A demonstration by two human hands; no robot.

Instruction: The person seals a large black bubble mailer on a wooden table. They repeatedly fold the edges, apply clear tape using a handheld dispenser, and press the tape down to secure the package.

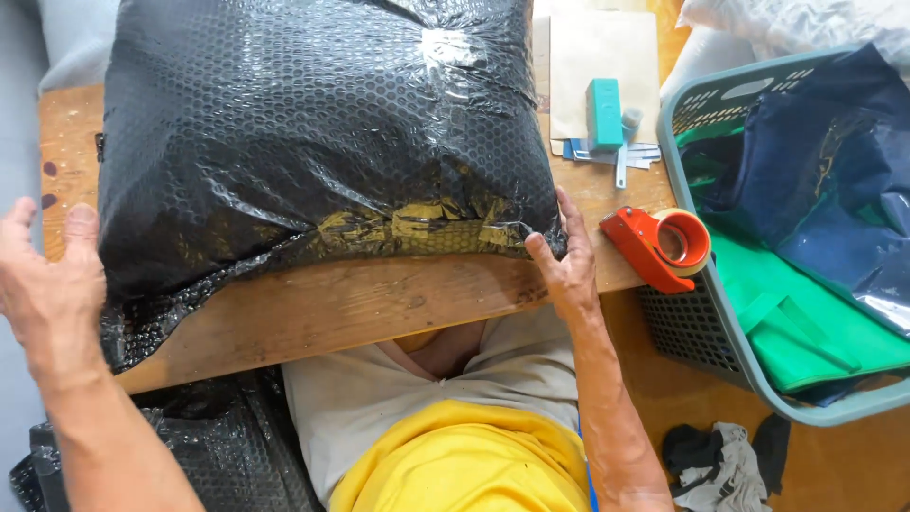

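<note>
Black bubble-wrapped parcel (313,133), bulging and glossy, with a taped seam along its near edge, lying on a wooden table (360,303) and covering most of it. Left hand (52,275), fingers spread and released, touches the parcel's left corner; right hand (567,261) presses flat, ungripping, on its right corner. Bare wood remains along the near edge. Tape dispenser (664,246) sits just beside the right hand; laundry basket (720,322) abuts the table's right side.

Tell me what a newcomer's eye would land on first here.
The big parcel in black bubble wrap fills most of the wooden table, with the left hand and right hand pressed against its sides. Right of it lies an orange tape dispenser, beside a grey basket of blue and green fabric.
</note>
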